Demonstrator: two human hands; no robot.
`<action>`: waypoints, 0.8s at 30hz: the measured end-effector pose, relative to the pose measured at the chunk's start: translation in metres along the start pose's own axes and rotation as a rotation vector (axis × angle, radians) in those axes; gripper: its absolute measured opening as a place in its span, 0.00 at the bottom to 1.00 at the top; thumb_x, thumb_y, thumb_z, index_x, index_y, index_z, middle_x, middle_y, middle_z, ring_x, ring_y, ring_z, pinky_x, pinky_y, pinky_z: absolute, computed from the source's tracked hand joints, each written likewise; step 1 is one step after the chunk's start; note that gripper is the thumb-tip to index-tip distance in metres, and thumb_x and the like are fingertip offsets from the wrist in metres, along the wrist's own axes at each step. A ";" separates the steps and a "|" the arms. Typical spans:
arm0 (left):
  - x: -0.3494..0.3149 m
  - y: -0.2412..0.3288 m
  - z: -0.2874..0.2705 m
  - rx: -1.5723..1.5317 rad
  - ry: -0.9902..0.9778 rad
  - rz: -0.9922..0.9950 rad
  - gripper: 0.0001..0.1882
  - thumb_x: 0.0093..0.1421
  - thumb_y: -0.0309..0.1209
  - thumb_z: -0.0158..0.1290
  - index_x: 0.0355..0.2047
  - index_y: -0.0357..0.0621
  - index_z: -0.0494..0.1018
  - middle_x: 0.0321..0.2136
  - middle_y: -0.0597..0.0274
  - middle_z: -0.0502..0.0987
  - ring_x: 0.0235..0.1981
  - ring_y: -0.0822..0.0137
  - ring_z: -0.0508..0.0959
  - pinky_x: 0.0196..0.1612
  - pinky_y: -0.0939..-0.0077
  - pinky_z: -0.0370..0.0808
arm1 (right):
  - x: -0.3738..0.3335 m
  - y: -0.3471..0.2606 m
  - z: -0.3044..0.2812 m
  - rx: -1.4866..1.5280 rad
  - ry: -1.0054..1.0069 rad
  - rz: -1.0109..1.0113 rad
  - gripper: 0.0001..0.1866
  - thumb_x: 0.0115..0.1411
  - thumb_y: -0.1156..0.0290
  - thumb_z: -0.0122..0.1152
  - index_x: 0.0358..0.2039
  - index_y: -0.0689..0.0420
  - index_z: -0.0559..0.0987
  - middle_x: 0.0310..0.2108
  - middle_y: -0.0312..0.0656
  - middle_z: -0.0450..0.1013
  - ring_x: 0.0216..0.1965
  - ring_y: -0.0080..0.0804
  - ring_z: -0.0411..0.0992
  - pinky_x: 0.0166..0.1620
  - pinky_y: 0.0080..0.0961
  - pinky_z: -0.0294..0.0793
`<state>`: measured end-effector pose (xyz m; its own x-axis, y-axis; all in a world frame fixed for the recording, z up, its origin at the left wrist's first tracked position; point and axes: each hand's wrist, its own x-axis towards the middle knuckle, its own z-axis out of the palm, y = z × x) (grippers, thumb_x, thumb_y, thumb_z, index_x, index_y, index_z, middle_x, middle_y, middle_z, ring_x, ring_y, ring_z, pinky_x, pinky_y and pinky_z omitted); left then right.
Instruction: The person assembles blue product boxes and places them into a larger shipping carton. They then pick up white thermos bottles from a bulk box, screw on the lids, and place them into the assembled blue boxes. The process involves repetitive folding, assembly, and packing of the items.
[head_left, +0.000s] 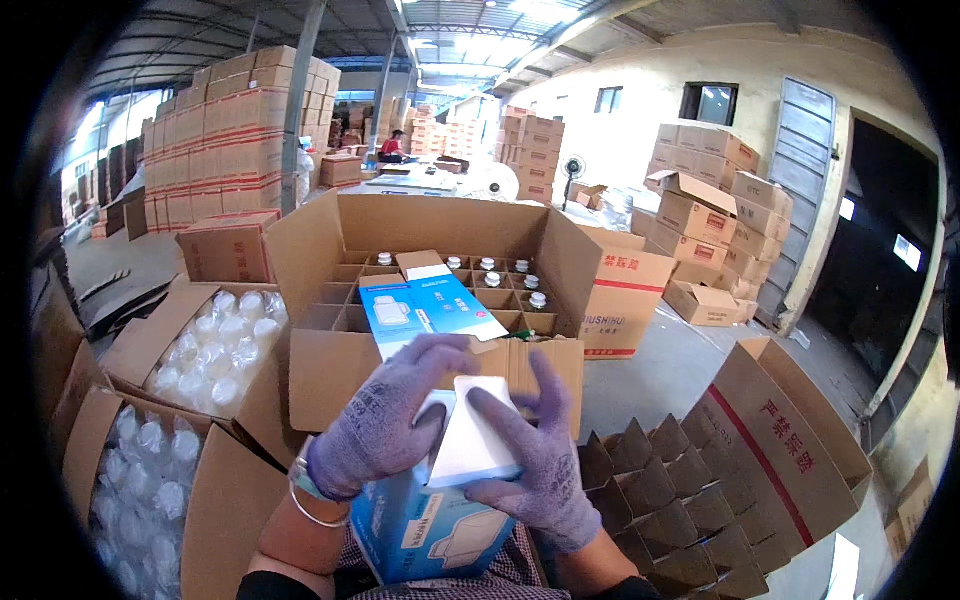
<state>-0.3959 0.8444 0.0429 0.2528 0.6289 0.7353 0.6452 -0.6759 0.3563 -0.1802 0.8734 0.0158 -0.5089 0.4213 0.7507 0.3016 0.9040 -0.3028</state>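
A blue box (440, 545) with a white inside and a printed bottle-like picture stands in front of my body. Its white top flap (474, 450) slants over the opening. My left hand (385, 425), in a purple-grey glove, curls over the box's far left top edge, thumb by the flap. On the other side my right hand (545, 470), gloved alike, grips the top between thumb and fingers. Just beyond, a flattened blue carton (425, 305) lies across an open divided cardboard box (435, 385). White-capped bottles (492, 281) stand in several of its compartments.
Open boxes of plastic-wrapped clear containers (215, 350) stand at left. At right, a carton with a red stripe (770, 440) leans beside cardboard dividers (675, 505). Stacked cartons (225, 140), a fan (573, 170) and a distant person in red (392, 148) are farther back.
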 end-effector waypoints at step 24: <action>-0.028 0.072 0.015 -0.370 0.209 0.597 0.28 0.56 0.52 0.63 0.48 0.44 0.78 0.52 0.46 0.75 0.54 0.48 0.74 0.57 0.54 0.71 | 0.000 0.074 -0.034 0.752 -0.774 0.720 0.35 0.61 0.50 0.63 0.60 0.62 0.72 0.55 0.50 0.74 0.57 0.39 0.71 0.62 0.35 0.67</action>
<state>-0.3454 0.7842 0.0396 0.3184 0.0509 0.9466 0.1449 -0.9894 0.0045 -0.1304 0.9382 0.0132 -0.8297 0.5305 -0.1739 0.3052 0.1702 -0.9370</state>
